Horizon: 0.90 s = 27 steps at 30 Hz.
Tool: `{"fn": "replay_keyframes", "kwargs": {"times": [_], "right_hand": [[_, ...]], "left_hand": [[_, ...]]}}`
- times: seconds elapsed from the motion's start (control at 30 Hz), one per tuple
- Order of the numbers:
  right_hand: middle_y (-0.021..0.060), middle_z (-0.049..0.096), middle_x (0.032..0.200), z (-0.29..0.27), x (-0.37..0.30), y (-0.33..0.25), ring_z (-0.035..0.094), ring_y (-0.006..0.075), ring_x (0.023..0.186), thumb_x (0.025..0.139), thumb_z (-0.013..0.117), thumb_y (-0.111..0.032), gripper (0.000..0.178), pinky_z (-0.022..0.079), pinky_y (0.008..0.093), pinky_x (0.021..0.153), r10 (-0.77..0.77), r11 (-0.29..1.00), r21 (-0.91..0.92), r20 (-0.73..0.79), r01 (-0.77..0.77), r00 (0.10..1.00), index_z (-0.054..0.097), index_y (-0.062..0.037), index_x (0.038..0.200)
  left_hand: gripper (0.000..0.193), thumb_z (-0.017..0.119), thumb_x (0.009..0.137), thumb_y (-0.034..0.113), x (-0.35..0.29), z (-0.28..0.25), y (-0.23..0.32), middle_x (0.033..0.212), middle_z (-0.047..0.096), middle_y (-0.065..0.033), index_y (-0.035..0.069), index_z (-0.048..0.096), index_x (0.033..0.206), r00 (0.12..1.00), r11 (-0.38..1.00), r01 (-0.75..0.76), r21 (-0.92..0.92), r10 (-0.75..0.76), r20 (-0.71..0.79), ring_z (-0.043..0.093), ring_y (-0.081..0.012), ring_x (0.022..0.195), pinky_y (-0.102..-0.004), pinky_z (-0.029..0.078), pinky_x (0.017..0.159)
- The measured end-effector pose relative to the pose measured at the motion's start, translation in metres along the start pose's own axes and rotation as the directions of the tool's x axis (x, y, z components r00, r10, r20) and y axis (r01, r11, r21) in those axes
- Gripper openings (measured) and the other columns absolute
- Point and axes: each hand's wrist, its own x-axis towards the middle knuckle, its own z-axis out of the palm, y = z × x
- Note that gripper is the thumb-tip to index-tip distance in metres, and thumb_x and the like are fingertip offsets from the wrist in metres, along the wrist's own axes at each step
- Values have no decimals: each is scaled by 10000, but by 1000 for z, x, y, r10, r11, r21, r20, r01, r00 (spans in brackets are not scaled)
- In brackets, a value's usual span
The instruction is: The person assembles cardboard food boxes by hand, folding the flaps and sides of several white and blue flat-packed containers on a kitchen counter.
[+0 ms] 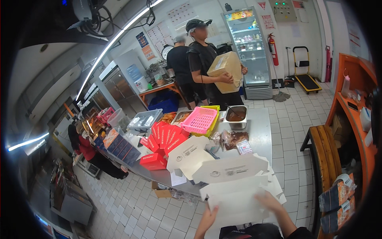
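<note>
Left hand [208, 217]: holds left edge of white carton [236, 201]
Right hand [270, 202]: at its right side, blurred; cannot tell grip
Red boxes [167, 135]: far left on steel table [260, 131]

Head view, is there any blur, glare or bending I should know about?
In the head view, the right hand looks blurred over the white sheet; also in the head view, the ceiling light strip glares nearly pure white; and the head view bends straight edges toward its rim, with black corners.
</note>
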Motion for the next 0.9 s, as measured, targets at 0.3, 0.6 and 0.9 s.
{"fn": "replay_keyframes", "kwargs": {"times": [0.3, 0.6, 0.9], "right_hand": [[152, 414, 1299, 32, 4, 11, 424, 232, 1174, 942, 365, -307, 526, 348, 318, 968, 143, 757, 651, -261, 64, 955, 305, 59, 1315], [71, 606, 1025, -15, -41, 3, 549, 101, 910, 811, 623, -61, 355, 429, 228, 794, -57, 905, 396, -252, 157, 966, 534, 57, 1133], [171, 635, 869, -23, -62, 32, 612, 201, 767, 720, 726, -248, 526, 475, 289, 698, -342, 935, -251, -453, 250, 824, 538, 74, 1092]], "left_hand": [[563, 373, 948, 223, -6, 58, 34, 1377, 252, -197, -11, 113, 1388, 999, 978, -26, -208, 30, 19, 285, -246, 1256, -337, 236, 1027], [353, 593, 858, 90, 2, 56, 17, 848, 630, -102, -64, 430, 1131, 991, 979, -133, -156, 136, 5, 582, -98, 739, -213, 467, 634], [525, 671, 784, 61, 3, 79, 31, 1066, 552, -157, -38, 328, 1169, 946, 959, 51, -279, 44, 322, 571, -171, 932, -272, 484, 792]]}}
